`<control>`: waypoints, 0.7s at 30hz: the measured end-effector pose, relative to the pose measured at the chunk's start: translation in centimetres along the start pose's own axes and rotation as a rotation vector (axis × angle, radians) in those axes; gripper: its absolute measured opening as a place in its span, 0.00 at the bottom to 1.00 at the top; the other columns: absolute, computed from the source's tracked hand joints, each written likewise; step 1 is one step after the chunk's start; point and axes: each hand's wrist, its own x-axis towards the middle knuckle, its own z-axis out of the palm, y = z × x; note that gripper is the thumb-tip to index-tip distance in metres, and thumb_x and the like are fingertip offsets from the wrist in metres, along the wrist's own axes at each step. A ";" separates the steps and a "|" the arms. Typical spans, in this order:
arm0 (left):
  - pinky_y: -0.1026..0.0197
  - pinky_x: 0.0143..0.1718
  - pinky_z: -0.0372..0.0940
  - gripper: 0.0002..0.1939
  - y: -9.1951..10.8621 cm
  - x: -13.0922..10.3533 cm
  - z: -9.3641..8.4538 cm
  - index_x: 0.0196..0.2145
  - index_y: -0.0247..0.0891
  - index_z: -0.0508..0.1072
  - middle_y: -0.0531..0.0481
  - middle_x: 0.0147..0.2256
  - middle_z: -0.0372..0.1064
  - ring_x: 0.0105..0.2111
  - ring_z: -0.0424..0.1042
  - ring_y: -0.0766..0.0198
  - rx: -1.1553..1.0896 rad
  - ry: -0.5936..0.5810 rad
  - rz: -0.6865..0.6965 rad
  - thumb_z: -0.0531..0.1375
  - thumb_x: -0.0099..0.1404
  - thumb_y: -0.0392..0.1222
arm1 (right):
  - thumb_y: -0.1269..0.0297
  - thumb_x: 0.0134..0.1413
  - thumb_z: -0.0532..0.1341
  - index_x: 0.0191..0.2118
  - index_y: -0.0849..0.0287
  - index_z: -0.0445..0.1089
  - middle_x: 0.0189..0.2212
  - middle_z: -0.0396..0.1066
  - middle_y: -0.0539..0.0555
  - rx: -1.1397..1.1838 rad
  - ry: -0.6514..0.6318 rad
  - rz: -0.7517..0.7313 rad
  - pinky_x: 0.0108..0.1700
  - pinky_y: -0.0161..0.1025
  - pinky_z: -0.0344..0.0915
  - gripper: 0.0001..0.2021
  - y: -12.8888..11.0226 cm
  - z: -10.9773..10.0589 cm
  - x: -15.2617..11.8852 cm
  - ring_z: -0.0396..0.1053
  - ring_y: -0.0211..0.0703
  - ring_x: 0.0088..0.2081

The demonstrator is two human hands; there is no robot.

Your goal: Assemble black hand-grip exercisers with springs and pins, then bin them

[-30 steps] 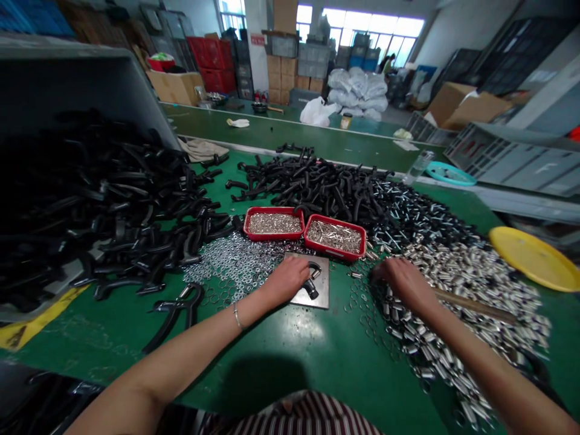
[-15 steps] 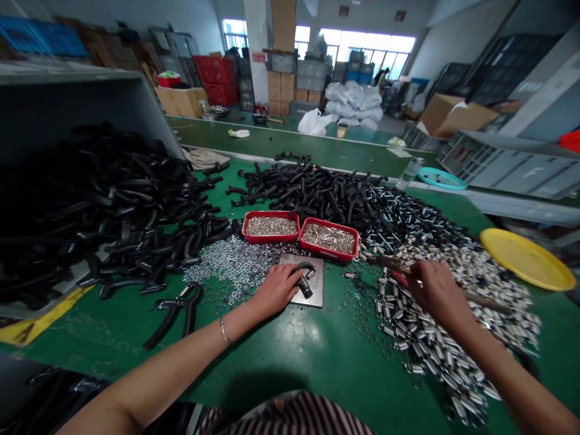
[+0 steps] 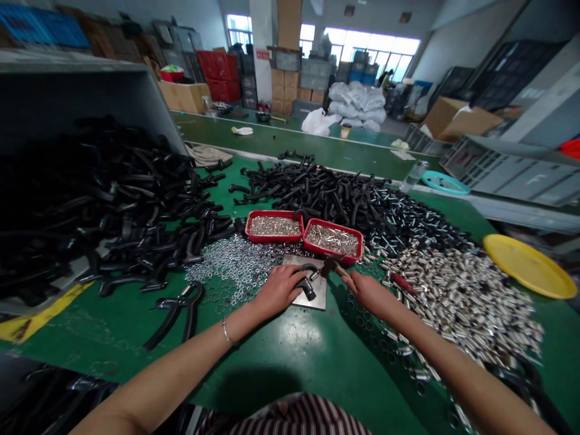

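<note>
My left hand (image 3: 280, 289) grips a black curved part (image 3: 307, 286) with a metal cylinder in its bend, over a square metal plate (image 3: 318, 296). In my right hand (image 3: 365, 292) is a hammer (image 3: 336, 266) by its wooden handle, its dark head beside the right edge of the plate. Just beyond the plate stand two red trays, the left one (image 3: 274, 238) holding tiny metal pieces and the right one (image 3: 332, 252) small pins. A red-handled tool (image 3: 403, 283) lies on the heap of metal cylinders (image 3: 457, 296).
Black parts (image 3: 136, 199) spill from a large grey bin (image 3: 167, 115) at the left. More black parts (image 3: 317, 187) are heaped behind the trays. Washers (image 3: 240, 266) lie left of the plate. A black assembled piece (image 3: 181, 311) is at near left, a yellow lid (image 3: 528, 266) at right.
My right hand has moved left from above the cylinders to beside the plate, bringing the hammer with it. The red-handled tool now shows on the heap. My left hand stays nearly in place.
</note>
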 end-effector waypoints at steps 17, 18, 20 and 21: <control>0.38 0.59 0.55 0.44 -0.2 1.1 -0.4 0.68 0.35 0.51 0.37 0.53 0.69 0.55 0.65 0.42 -0.148 0.010 -0.189 0.65 0.58 0.42 | 0.38 0.64 0.44 0.39 0.55 0.65 0.16 0.62 0.44 0.712 -0.190 0.125 0.16 0.33 0.51 0.25 0.5 2.4 -2.0 0.54 0.36 0.13; 0.39 0.58 0.57 0.42 -0.1 1.3 -0.8 0.67 0.36 0.54 0.37 0.53 0.70 0.54 0.67 0.43 -0.201 0.001 -0.207 0.65 0.58 0.42 | 0.37 0.64 0.44 0.39 0.55 0.65 0.16 0.62 0.44 0.736 -0.214 0.179 0.15 0.33 0.50 0.26 1.5 2.7 -2.8 0.53 0.36 0.12; 0.43 0.54 0.63 0.38 -0.2 1.8 -1.7 0.65 0.38 0.56 0.40 0.49 0.73 0.50 0.72 0.47 -0.407 -0.036 -0.282 0.64 0.61 0.45 | 0.38 0.64 0.44 0.39 0.56 0.66 0.18 0.65 0.46 0.662 -0.185 0.215 0.16 0.34 0.55 0.26 3.8 3.2 -4.1 0.58 0.38 0.14; 0.45 0.52 0.66 0.36 -0.3 2.0 -2.1 0.65 0.38 0.57 0.41 0.47 0.75 0.47 0.74 0.49 -0.532 -0.054 -0.328 0.63 0.62 0.47 | 0.40 0.65 0.45 0.39 0.56 0.67 0.21 0.68 0.49 0.570 -0.117 0.191 0.19 0.36 0.59 0.25 5.1 3.2 -4.4 0.63 0.40 0.18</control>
